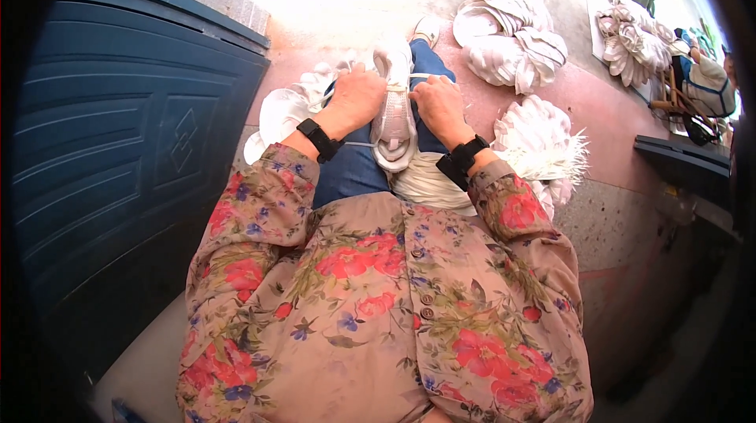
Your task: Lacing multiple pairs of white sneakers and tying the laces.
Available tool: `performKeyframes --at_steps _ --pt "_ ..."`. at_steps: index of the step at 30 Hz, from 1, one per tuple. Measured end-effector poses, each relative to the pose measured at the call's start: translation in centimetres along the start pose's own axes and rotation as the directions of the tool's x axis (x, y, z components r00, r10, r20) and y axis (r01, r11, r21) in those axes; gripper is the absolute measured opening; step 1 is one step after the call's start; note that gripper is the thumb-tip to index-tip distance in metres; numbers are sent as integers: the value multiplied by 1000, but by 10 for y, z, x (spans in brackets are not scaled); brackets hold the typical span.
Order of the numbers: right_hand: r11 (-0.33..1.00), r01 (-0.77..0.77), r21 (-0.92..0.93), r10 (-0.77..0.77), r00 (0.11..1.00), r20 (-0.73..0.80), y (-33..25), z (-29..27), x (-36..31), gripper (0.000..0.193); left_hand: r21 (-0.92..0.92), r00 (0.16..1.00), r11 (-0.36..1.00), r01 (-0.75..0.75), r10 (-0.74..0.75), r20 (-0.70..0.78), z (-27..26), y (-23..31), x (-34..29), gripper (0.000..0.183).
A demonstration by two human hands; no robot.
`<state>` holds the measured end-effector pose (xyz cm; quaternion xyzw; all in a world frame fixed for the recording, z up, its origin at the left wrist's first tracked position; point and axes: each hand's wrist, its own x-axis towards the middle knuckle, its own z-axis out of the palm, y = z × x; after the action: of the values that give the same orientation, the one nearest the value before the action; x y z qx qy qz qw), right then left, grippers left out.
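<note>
A white shoe upper lies lengthwise on my lap, over my blue trousers. My left hand is closed at its left side, its fingers pinched on a white shoelace. On the other side my right hand is also closed, gripping the lace, and a short length of it shows above the fingers. The lace crosses the upper between the two hands. A thin strand trails below my left wrist. Beside the upper, a bundle of loose white laces rests on my lap.
White uppers are heaped at my left. More piles lie on the floor ahead and by my right arm, some with lace ends sticking out. A dark blue panelled door stands close on the left. Another pile sits far right.
</note>
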<state>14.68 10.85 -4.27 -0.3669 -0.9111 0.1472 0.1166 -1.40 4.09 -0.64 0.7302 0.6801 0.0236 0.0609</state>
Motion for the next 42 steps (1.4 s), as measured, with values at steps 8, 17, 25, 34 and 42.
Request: performKeyframes --at_steps 8,17,25,34,42 --pt "1000 28 -15 -28 999 -32 6 -2 2 15 -120 996 988 92 -93 1 11 3 9 10" --pt "998 44 -41 -44 999 11 -1 -12 -7 29 -141 952 955 260 -277 -126 0 25 -13 23" --pt "998 40 -41 -29 968 248 8 -11 7 19 -308 953 920 243 -286 -101 24 2 -10 12" --pt "989 101 113 -123 970 209 20 -9 6 17 -531 956 818 219 -288 -49 16 -4 -7 16" --pt "969 160 187 -179 980 87 26 0 2 14 -454 955 865 212 -282 -90 6 9 32 20"
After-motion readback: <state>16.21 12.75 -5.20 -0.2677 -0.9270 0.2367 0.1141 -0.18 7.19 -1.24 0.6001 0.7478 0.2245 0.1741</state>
